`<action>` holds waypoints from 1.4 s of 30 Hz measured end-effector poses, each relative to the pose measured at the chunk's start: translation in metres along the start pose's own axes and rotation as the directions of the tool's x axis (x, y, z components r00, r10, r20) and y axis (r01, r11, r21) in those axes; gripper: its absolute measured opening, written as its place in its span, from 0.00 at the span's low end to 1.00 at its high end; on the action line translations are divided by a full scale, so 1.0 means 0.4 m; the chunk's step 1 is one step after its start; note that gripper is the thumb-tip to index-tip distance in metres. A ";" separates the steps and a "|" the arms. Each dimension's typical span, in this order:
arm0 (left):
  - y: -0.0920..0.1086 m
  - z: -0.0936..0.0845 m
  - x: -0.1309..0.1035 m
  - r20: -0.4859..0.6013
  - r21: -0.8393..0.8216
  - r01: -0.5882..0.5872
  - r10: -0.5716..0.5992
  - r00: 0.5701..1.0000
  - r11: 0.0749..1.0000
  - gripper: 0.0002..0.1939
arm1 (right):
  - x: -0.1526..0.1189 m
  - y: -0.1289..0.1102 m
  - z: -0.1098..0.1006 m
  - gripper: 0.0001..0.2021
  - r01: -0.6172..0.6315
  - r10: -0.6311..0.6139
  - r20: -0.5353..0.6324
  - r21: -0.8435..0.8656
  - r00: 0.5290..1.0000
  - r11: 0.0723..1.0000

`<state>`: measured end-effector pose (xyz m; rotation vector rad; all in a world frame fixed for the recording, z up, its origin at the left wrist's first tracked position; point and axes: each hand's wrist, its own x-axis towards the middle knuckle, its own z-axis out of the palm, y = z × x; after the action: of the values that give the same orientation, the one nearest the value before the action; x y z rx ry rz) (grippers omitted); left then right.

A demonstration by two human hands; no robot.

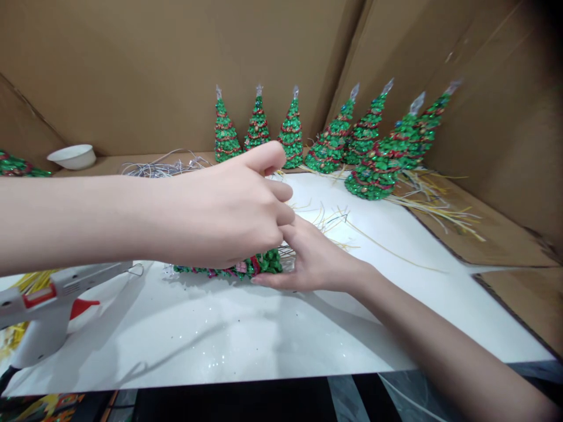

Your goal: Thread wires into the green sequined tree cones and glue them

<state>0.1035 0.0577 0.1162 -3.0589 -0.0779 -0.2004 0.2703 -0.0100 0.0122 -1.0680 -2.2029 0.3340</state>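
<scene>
A small green Christmas tree (229,270) with red garland lies on its side on the white sheet, its clear tip to the left. My right hand (314,258) is closed around its base end, the thumb along the near edge. Thin wires (288,250) stick out by the base, beside my palm. Across the upper part of the tree reaches my left hand (237,214), back turned to me and fingers curled. Whatever those fingers hold is hidden behind the hand, as is much of the tree.
Several upright Christmas trees (290,135) stand along the cardboard wall (176,70). A grey glue gun (48,310) with a red trigger lies at left. Further back are a white bowl (73,157) and loose silvery wires (153,168). Yellow and white wires (448,214) spread at right.
</scene>
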 end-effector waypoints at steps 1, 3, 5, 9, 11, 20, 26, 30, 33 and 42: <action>-0.001 -0.005 0.001 0.078 0.057 -0.088 0.084 0.993 0.994 0.18 | 0.000 0.002 0.001 0.33 0.001 -0.001 0.009 -0.005 1.000 1.000; -0.003 -0.015 0.002 0.196 0.124 -0.226 0.199 0.960 0.966 0.18 | 0.000 0.005 0.001 0.32 -0.003 0.003 0.021 -0.015 1.000 1.000; -0.010 -0.019 0.001 0.178 0.103 -0.196 0.176 0.968 0.975 0.17 | 0.000 0.004 0.000 0.31 -0.002 0.003 0.025 -0.017 1.000 1.000; -0.028 -0.013 -0.008 0.122 -0.056 -0.093 0.099 0.988 0.994 0.16 | 0.002 0.002 -0.001 0.32 0.004 -0.004 0.027 -0.015 1.000 1.000; -0.033 -0.010 -0.010 0.130 -0.099 -0.055 0.067 0.989 0.994 0.16 | 0.003 0.001 -0.002 0.33 0.008 -0.008 0.027 -0.018 1.000 1.000; -0.030 -0.009 -0.007 0.163 -0.150 -0.008 0.032 0.986 0.989 0.16 | 0.004 0.001 -0.004 0.31 0.015 -0.015 0.035 0.008 0.999 1.000; -0.029 0.006 -0.017 0.151 -0.163 0.029 -0.004 0.989 0.986 0.15 | 0.005 -0.004 -0.009 0.34 0.017 -0.016 0.047 -0.008 0.999 1.000; -0.026 0.010 -0.025 0.133 -0.165 0.050 -0.028 0.991 0.985 0.15 | 0.004 -0.002 -0.007 0.33 0.029 -0.029 0.042 -0.001 0.999 1.000; -0.023 0.013 -0.027 0.137 -0.144 0.057 -0.038 0.990 0.988 0.14 | 0.004 0.001 -0.004 0.32 0.036 -0.037 0.035 0.013 0.999 0.999; -0.018 0.021 -0.032 0.143 -0.171 0.079 -0.055 0.988 0.982 0.12 | 0.001 -0.001 -0.005 0.30 0.032 -0.033 0.016 0.011 0.999 0.999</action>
<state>0.0913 0.0649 0.1067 -3.2460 -0.1812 0.0019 0.2711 -0.0103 0.0140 -1.0261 -2.2278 0.3405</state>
